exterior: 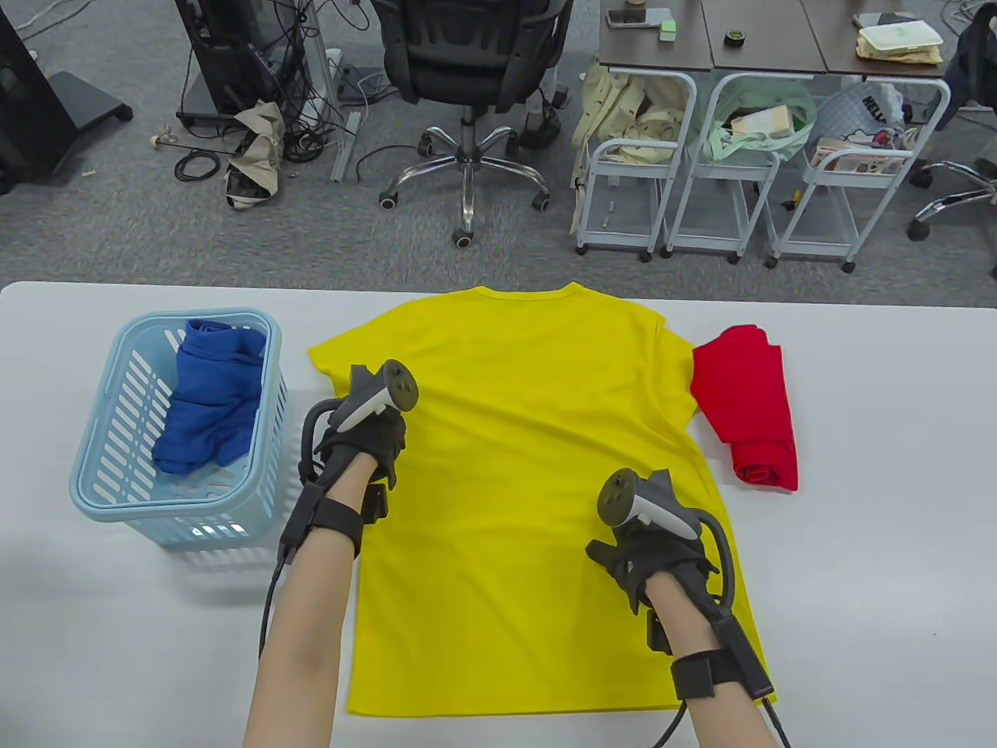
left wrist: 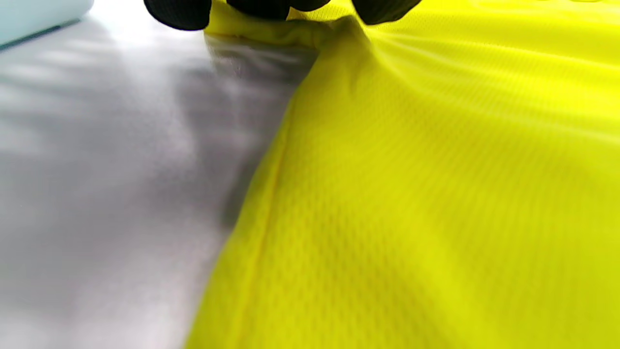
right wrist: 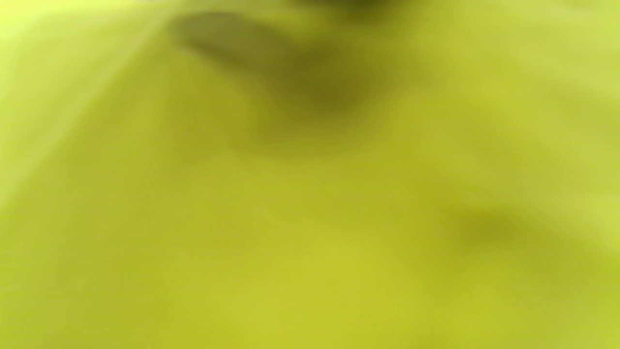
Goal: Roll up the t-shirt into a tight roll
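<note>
Yellow t-shirt [exterior: 537, 483] flat on white table [exterior: 857, 561], collar at far edge, not rolled. Left hand [exterior: 362, 440] at shirt's left side under sleeve; fingertips [left wrist: 179, 12] pinch bunched fabric. Right hand [exterior: 650, 557] on lower right of shirt; grip can't tell, wrist view blurred. Red roll [exterior: 752, 405] just beside right sleeve. Blue cloth [exterior: 206, 393] in basket [exterior: 101, 467], left.

Spread flat at table [exterior: 872, 467] centre: t-shirt [exterior: 537, 467], collar toward 12 o'clock. At 9 o'clock, basket [exterior: 101, 467] holding a bundled garment [exterior: 206, 397]. At 3 o'clock, rolled garment [exterior: 752, 405] (just beside the sleeve). On the shirt: left hand [exterior: 362, 436] at 9, right hand [exterior: 654, 553] toward 4.
</note>
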